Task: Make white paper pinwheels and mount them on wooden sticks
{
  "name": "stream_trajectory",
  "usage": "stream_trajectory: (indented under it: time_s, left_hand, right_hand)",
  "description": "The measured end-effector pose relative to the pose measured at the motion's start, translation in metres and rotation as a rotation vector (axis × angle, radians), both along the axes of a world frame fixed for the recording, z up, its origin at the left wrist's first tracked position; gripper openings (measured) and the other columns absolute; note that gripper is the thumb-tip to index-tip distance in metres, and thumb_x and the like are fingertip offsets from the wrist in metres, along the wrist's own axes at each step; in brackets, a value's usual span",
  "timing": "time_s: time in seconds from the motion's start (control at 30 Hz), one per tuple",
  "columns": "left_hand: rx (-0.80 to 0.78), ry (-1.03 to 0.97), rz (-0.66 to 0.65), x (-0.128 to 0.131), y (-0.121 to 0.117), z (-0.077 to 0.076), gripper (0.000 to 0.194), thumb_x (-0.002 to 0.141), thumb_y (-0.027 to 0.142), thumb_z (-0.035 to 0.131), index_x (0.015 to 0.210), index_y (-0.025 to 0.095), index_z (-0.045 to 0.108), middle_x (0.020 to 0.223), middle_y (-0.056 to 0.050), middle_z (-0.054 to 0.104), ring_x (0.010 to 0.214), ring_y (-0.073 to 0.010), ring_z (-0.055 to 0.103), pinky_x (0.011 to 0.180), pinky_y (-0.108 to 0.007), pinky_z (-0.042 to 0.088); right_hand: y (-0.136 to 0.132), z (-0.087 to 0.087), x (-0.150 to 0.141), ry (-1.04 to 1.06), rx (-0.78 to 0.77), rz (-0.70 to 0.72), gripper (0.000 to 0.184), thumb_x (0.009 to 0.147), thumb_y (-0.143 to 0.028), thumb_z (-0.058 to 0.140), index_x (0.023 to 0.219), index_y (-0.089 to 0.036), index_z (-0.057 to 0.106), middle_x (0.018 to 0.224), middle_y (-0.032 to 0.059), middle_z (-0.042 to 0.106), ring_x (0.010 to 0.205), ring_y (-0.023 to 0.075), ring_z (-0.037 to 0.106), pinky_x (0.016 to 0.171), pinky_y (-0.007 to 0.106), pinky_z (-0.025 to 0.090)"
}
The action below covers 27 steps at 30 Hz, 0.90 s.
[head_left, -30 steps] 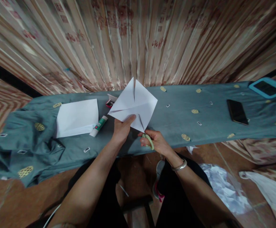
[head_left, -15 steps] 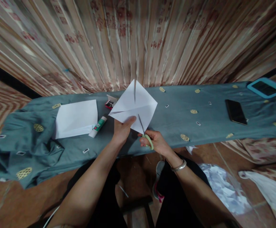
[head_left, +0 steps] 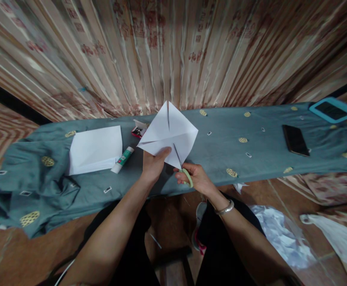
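My left hand (head_left: 154, 162) pinches a square sheet of white paper (head_left: 177, 125) near its lower edge, thumb on top, fingers hidden underneath. One slit runs down from the sheet's top corner and another in from its left corner. In my right hand (head_left: 195, 176) is a pair of scissors (head_left: 186, 177) with light green handles. Their blade lies along the paper from the bottom corner toward the middle. Left of the paper, a glue stick (head_left: 122, 159) and a small red box (head_left: 139, 129) with metal bits inside rest on the cloth.
A stack of white paper (head_left: 97, 149) lies on the left of the cloth-covered table (head_left: 221, 153). Toward the right end are a dark phone (head_left: 295, 140) and a blue-framed tablet (head_left: 333, 110). On the floor sits a clear bag of paper scraps (head_left: 283, 236). A patterned curtain (head_left: 173, 51) hangs behind.
The view has shifted slightly. Both hands keep nearly the same place, and the scissors stay at the paper's bottom corner. The sheet sits marginally lower in view.
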<state>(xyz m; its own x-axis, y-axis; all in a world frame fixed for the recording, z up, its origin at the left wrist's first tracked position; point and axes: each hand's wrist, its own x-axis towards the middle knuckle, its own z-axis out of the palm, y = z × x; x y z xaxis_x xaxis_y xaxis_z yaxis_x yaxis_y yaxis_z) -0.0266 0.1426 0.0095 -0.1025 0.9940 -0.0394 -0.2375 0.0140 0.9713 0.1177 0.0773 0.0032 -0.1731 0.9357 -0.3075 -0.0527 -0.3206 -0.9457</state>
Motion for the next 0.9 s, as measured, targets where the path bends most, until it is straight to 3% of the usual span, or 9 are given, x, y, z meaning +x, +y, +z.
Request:
stream_trajectory:
  time_s: [0.17, 0.53, 0.9]
  left_hand:
    - [0.015, 0.029, -0.023, -0.0002, -0.0018, -0.0025, 0.038, 0.061, 0.031, 0.081, 0.095, 0.018, 0.07, 0.098, -0.008, 0.073, 0.087, -0.0245, 0.068, 0.079, -0.036, 0.053]
    - [0.018, 0.024, -0.023, 0.0002, -0.0022, -0.0011, 0.038, 0.061, 0.032, 0.081, 0.094, 0.017, 0.069, 0.092, -0.008, 0.073, 0.09, -0.0258, 0.068, 0.081, -0.036, 0.053]
    - [0.015, 0.035, -0.022, 0.0014, -0.0031, -0.0005, 0.037, 0.061, 0.032, 0.078, 0.094, 0.016, 0.07, 0.096, -0.007, 0.073, 0.083, -0.0225, 0.066, 0.075, -0.034, 0.053]
  right_hand:
    - [0.0001, 0.0016, 0.0013, -0.017, 0.018, 0.023, 0.046, 0.057, -0.056, 0.083, 0.073, -0.016, 0.066, 0.055, -0.0019, 0.061, 0.05, 0.009, 0.052, 0.045, 0.021, 0.037]
    - [0.0018, 0.0087, -0.0014, 0.03, -0.031, -0.016, 0.046, 0.048, -0.051, 0.088, 0.068, -0.017, 0.064, 0.054, -0.0044, 0.058, 0.049, 0.009, 0.052, 0.048, 0.023, 0.041]
    - [0.0019, 0.0094, -0.002, 0.002, -0.021, -0.006, 0.046, 0.051, -0.053, 0.086, 0.068, -0.017, 0.064, 0.052, -0.0036, 0.059, 0.048, 0.0087, 0.051, 0.045, 0.021, 0.038]
